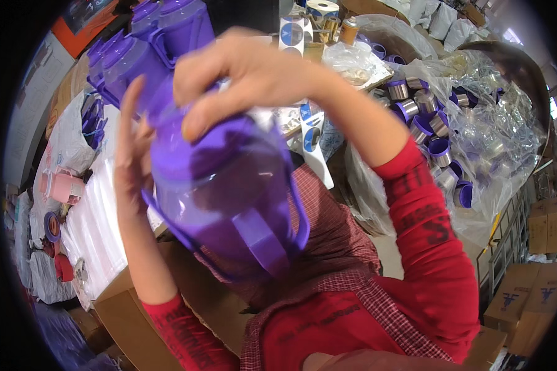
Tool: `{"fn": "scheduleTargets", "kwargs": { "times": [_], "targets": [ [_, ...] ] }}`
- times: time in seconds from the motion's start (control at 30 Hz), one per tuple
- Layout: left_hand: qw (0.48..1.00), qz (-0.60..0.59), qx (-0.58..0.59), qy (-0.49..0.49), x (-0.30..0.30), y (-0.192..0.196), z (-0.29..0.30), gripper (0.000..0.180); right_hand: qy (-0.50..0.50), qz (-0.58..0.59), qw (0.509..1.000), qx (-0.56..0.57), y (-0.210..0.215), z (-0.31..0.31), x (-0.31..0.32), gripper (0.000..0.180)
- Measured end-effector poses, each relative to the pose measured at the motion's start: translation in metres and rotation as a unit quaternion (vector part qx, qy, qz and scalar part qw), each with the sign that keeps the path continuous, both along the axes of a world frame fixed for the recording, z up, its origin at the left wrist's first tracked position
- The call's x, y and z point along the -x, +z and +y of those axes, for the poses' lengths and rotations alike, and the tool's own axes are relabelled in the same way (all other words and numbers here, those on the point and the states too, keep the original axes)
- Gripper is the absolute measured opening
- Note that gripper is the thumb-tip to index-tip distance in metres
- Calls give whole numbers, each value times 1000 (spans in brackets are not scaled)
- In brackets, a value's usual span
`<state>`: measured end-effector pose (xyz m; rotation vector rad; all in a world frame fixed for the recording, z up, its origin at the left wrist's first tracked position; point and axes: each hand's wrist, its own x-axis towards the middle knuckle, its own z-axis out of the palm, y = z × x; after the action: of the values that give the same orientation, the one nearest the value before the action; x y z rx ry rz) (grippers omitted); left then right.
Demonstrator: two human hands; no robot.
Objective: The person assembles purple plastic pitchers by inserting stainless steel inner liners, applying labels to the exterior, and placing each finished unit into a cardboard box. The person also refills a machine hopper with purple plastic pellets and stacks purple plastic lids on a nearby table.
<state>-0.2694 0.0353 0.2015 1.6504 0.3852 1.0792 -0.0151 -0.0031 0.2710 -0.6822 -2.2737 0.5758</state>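
A large purple jug (229, 185) with a clear shoulder, a side handle and a purple strap is in front of me, tilted with its lid up and away. My right hand (241, 77) reaches across its top, fingers curled and thumb down on the purple lid (195, 145). Motion blurs the hand, and its fingertips are partly hidden. At the jug's left side is my left hand (133, 148), with one finger stretched upward and the others partly behind the lid. Whether its palm presses on the jug cannot be made out.
Several similar purple jugs (133, 59) stand at the far left. A plastic bag at the right holds several steel-and-purple cups (439, 151). A label roll (291, 37) hangs over the far table. Cardboard boxes (526, 300) are stacked lower right; an open carton (136, 321) sits lower left.
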Motion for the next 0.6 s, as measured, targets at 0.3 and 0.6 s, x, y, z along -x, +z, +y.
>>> {"fn": "scheduleTargets", "kwargs": {
  "times": [0.3, 0.6],
  "targets": [
    [930, 173, 297, 129, -1, -107, 35, 43, -553, 110, 813, 147, -305, -54, -147, 41],
    [891, 248, 286, 250, 8, -135, 52, 38, -548, 224, 805, 28, -346, -47, -141, 31]
  ]
}}
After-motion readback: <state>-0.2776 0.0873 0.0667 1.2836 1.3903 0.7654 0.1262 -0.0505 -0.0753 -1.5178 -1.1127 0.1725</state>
